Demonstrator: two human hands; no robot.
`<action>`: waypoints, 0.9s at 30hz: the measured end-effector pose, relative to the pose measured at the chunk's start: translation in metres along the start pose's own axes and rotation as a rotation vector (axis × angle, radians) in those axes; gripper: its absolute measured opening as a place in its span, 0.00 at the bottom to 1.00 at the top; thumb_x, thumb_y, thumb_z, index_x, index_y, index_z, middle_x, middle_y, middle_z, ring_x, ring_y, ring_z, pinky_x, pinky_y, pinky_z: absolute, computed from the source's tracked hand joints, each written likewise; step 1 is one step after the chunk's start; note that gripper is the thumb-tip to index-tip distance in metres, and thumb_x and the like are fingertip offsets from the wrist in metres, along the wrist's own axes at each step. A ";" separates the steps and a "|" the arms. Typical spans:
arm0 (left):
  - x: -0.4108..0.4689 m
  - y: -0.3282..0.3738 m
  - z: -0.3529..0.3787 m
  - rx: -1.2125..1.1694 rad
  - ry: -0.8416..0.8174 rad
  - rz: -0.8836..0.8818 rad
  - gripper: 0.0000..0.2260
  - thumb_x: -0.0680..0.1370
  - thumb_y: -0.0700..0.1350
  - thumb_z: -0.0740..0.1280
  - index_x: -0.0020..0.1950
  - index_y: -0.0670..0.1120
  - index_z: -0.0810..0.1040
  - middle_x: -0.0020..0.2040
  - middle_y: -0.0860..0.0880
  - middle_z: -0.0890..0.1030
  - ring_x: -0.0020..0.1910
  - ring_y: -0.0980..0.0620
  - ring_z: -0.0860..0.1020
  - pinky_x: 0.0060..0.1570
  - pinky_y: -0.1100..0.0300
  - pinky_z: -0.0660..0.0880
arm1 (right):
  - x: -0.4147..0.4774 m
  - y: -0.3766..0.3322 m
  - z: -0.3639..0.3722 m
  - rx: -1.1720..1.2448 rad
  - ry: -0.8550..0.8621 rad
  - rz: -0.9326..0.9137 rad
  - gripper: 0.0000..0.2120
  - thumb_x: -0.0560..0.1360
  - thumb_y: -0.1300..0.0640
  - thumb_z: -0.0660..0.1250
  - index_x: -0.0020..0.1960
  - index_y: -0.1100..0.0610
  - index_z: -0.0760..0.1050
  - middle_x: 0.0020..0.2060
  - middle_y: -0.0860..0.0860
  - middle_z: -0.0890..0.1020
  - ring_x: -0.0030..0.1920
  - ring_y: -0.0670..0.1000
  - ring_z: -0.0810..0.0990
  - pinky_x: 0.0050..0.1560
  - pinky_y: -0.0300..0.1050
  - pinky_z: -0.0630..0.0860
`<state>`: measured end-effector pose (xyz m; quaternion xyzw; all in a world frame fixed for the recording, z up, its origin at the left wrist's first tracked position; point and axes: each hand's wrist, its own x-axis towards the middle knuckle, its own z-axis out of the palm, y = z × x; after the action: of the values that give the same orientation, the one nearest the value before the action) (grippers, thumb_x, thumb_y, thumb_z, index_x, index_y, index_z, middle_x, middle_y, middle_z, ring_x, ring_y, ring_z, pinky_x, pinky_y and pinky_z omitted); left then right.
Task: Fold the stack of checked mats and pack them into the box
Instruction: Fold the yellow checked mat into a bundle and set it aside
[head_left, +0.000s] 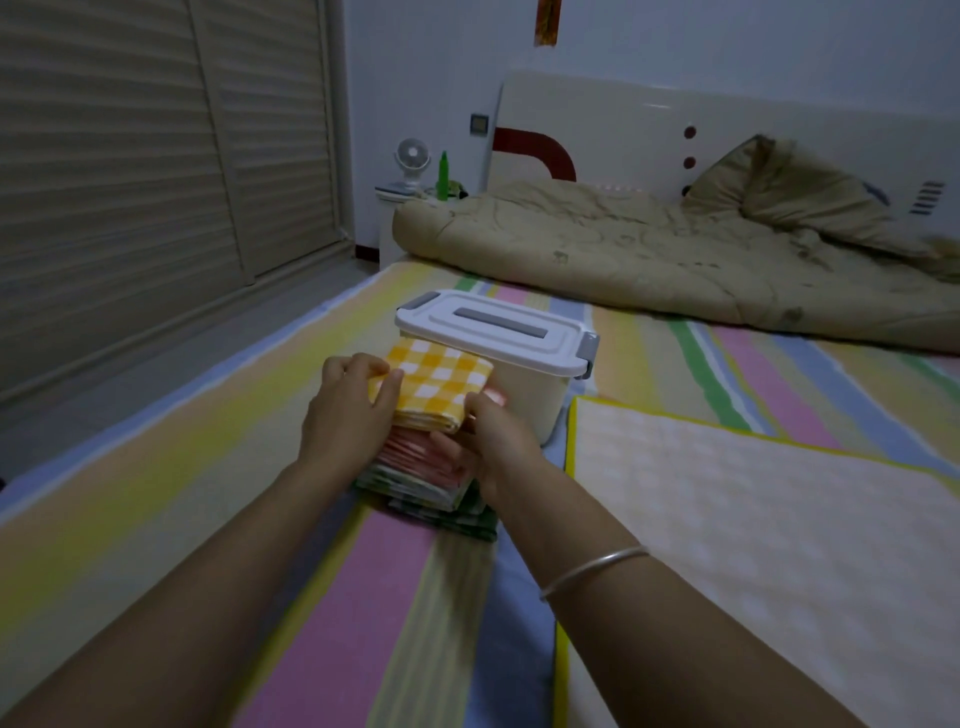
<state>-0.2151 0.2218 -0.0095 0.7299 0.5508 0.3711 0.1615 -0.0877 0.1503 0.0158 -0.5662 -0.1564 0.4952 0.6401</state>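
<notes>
Head view. You're over a bed with a striped sheet (363, 597) in pink, yellow, blue and green bands filling the lower frame. Lower right, a pale quilted pad (753, 519) with a yellow edge lies on the sheet. Upper right, a rumpled beige quilt (623, 260) and a pillow (789, 187) sit against a white headboard (623, 124) with red trim. Upper left, slatted sliding doors (130, 156). Upper centre, a small white fan (412, 161) and a green bottle (443, 176) stand on a nightstand (387, 208). At the top edge, there's a red strip (548, 21) on the wall, print too blurred to read.

Centre frame, the stack (426, 478) of folded mats sits on the sheet, touching the near side of the white box (524, 400), whose lid (493, 332) is on. The yellow checked mat (439, 382) is on top. Your left hand (353, 400) pinches its left edge, fingers curled. Your right hand (493, 441) grips its near right corner, thumb on top. There's a silver bracelet (597, 569) on the right wrist.
</notes>
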 end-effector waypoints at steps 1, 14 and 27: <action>0.000 0.003 -0.001 0.008 0.005 0.004 0.15 0.82 0.58 0.58 0.60 0.50 0.75 0.62 0.47 0.71 0.46 0.50 0.71 0.45 0.57 0.66 | 0.000 0.000 0.000 -0.054 0.026 -0.028 0.13 0.76 0.58 0.64 0.59 0.60 0.75 0.54 0.61 0.80 0.47 0.58 0.82 0.29 0.43 0.80; 0.002 0.008 -0.014 -0.072 -0.151 -0.100 0.13 0.81 0.51 0.64 0.65 0.51 0.75 0.66 0.49 0.76 0.60 0.45 0.75 0.53 0.52 0.74 | 0.006 0.007 -0.030 -0.351 0.104 -0.018 0.40 0.70 0.36 0.70 0.74 0.56 0.65 0.72 0.55 0.67 0.70 0.59 0.68 0.68 0.55 0.68; -0.007 0.014 -0.017 0.103 -0.555 -0.224 0.33 0.67 0.79 0.54 0.49 0.51 0.74 0.60 0.46 0.76 0.57 0.44 0.75 0.60 0.50 0.72 | -0.002 0.022 -0.042 -0.505 -0.030 0.004 0.07 0.77 0.68 0.62 0.50 0.60 0.76 0.42 0.56 0.81 0.41 0.55 0.79 0.38 0.46 0.79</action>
<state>-0.2183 0.2080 0.0087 0.7454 0.5807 0.1091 0.3087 -0.0666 0.1219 -0.0154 -0.7009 -0.2836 0.4502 0.4750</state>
